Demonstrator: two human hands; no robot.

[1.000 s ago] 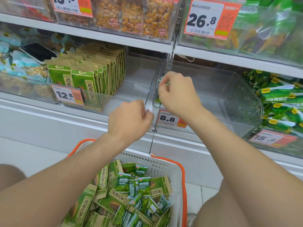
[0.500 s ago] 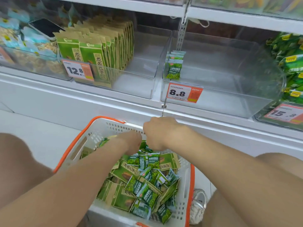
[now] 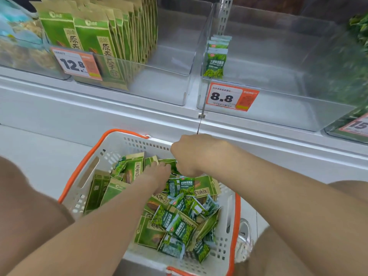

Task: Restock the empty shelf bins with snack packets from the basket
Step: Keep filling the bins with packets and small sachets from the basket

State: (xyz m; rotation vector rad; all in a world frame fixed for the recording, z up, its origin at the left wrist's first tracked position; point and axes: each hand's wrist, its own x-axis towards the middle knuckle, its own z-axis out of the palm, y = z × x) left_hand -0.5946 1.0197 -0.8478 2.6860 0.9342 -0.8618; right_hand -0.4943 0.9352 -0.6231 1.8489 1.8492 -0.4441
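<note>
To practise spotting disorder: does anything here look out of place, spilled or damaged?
Nothing looks spilled or damaged. Only the basket is untidy: small pea packets and larger brown-edged packets lie jumbled at all angles, unlike the upright rows in the shelf bins.

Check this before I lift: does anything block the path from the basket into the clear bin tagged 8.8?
Nothing visible does. The clear plastic bin is open-topped above the white orange-rimmed basket; small green packets stand only at its left wall.
</note>
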